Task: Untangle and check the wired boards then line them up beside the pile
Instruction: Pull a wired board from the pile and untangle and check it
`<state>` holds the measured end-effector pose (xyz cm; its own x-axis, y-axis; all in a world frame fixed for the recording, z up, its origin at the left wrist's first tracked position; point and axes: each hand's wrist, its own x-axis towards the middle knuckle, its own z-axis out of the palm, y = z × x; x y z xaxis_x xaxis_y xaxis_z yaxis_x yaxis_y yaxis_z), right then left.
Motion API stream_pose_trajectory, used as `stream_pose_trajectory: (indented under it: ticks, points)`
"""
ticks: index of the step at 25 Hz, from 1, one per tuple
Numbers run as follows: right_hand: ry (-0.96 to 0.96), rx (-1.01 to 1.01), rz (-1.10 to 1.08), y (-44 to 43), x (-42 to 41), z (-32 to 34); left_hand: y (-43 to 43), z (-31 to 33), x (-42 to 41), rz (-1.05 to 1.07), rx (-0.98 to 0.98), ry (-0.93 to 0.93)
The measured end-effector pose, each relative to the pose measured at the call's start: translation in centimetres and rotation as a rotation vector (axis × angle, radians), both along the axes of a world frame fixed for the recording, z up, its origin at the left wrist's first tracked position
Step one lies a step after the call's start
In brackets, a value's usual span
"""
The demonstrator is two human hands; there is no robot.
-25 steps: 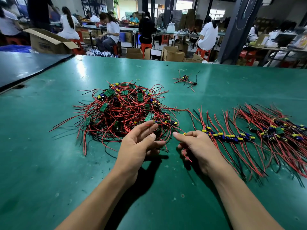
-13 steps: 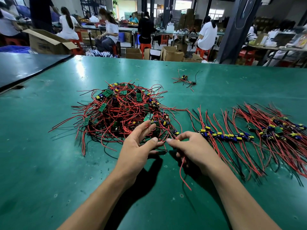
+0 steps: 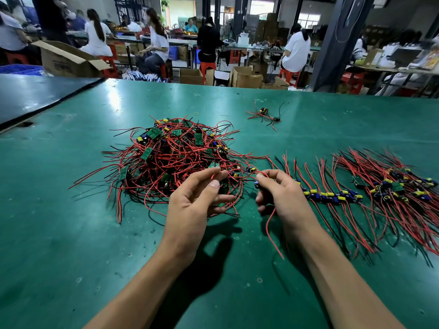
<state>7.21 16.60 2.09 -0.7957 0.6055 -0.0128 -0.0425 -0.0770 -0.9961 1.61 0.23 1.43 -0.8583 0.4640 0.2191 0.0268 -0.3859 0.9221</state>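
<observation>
A tangled pile (image 3: 175, 160) of small green boards with red and black wires lies on the green table (image 3: 71, 233), left of centre. My left hand (image 3: 197, 198) is at the pile's near right edge, its fingers curled among red wires. My right hand (image 3: 280, 193) pinches one small board (image 3: 257, 184) just right of the pile; a red wire (image 3: 273, 233) hangs from it toward me. A row of lined-up boards (image 3: 330, 195) stretches to the right, with a denser laid-out group (image 3: 399, 184) beyond it.
A few loose wired boards (image 3: 263, 115) lie farther back on the table. A dark table (image 3: 35, 96) adjoins at the far left. Beyond the far edge are cardboard boxes (image 3: 69, 60), red stools and several seated people at other benches.
My right hand has lifted a board out of the pile's edge and drawn it slightly right, its red wire now dangling. My left hand has moved deeper into the wires.
</observation>
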Motion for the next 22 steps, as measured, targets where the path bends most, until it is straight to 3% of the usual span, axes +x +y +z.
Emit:
stream_pose_trajectory:
  ticks: [6,12,17,22]
  points:
    - [0.097,0.098,0.077,-0.6,0.0,-0.3,-0.3,-0.1,0.5,0.061,-0.086,0.15]
    - [0.129,0.136,0.099,-0.9,0.1,-0.6,0.2,-1.4,0.7,0.096,-0.581,0.475]
    - [-0.039,0.114,0.023,-0.2,-0.5,-1.9,0.0,-1.4,0.7,0.111,-0.607,0.555]
    - [-0.16,0.321,-0.099,0.3,-0.3,-2.7,0.1,-1.5,0.8,0.105,-0.613,0.557]
